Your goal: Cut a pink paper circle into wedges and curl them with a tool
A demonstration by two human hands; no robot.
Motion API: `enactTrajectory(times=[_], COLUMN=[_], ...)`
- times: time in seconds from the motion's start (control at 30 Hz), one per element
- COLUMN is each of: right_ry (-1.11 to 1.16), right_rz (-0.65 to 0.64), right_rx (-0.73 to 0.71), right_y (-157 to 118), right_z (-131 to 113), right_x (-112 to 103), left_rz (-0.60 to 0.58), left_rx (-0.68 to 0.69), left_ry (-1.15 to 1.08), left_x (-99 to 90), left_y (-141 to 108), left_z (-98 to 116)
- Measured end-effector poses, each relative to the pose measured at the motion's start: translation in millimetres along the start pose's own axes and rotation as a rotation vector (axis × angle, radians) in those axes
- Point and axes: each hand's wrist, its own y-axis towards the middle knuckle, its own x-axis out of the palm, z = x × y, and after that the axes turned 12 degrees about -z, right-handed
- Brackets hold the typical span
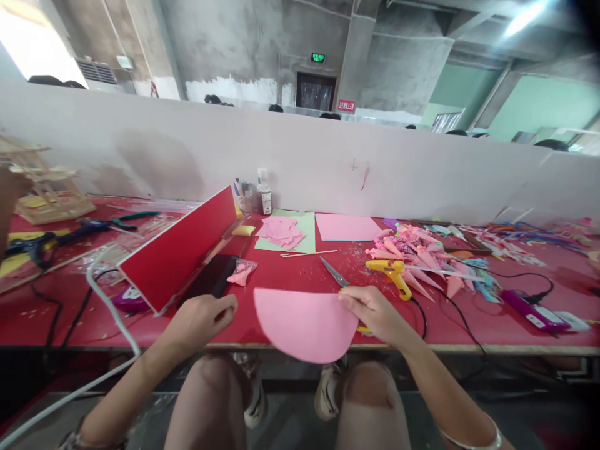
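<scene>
L hand (pixel 204 315) loosely curled, holding nothing, just left of pink semicircular paper sheet (pixel 304 325) at red table's (pixel 281 275) front edge. R hand (pixel 372 310) pinches sheet's right corner. Grey-bladed scissors (pixel 334 272) & yellow glue gun (pixel 392 274) lie just behind.

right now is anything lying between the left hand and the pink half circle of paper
Nothing visible does. The left hand rests at the table's front edge, a short gap of bare red table separating it from the pink paper, whose other side the right hand pinches. The scissors lie farther back, out of the way.
</scene>
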Motion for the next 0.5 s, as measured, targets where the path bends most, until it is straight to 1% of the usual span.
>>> enactTrajectory(times=[0.03, 0.07, 0.13, 0.17, 0.2, 0.23, 0.3, 0.33, 0.37, 0.4, 0.47, 0.5], right_ry=[0.031, 0.059, 0.116, 0.144, 0.167, 0.179, 0.163, 0.130, 0.072, -0.010, -0.198, -0.279], right_rz=[0.044, 0.077, 0.103, 0.101, 0.092, 0.084, 0.069, 0.083, 0.129, 0.204, 0.377, 0.428], right_rx=[0.016, 0.026, 0.037, 0.044, 0.053, 0.065, 0.089, 0.095, 0.096, 0.090, 0.048, 0.015], right_y=[-0.1, 0.9, 5.9, 9.4, 13.3, 17.1, 23.5, 25.7, 27.2, 28.0, 28.2, 27.9], right_z=[2.4, 5.0, 11.2, 15.2, 19.8, 25.0, 35.5, 39.8, 42.8, 44.1, 40.4, 35.8], right_x=[-0.5, 0.4, 6.2, 10.4, 14.9, 19.3, 26.5, 29.0, 30.9, 32.3, 34.9, 36.5], left_rz=[-0.020, -0.046, -0.114, -0.165, -0.196, -0.196, -0.144, -0.124, -0.098, -0.069, -0.023, -0.011], left_rx=[-0.032, -0.027, 0.066, 0.116, 0.140, 0.079, -0.132, -0.204, -0.243, -0.259, -0.249, -0.234], left_ry=[-0.121, -0.258, -0.642, -0.844, -1.000, -1.105, -1.189, -1.174, -1.138, -1.094, -0.995, -0.951], left_x=[1.2, 3.0, 9.2, 13.5, 18.4, 23.5, 32.7, 36.2, 38.8, 40.4, 41.3, 41.0], left_y=[-0.2, 0.0, 1.1, 1.9, 3.0, 4.5, 9.3, 12.6, 16.4, 20.3, 27.9, 31.1], left_z=[-0.6, 1.8, 13.6, 21.7, 30.1, 38.2, 51.5, 56.3, 59.9, 62.5, 66.6, 68.9])
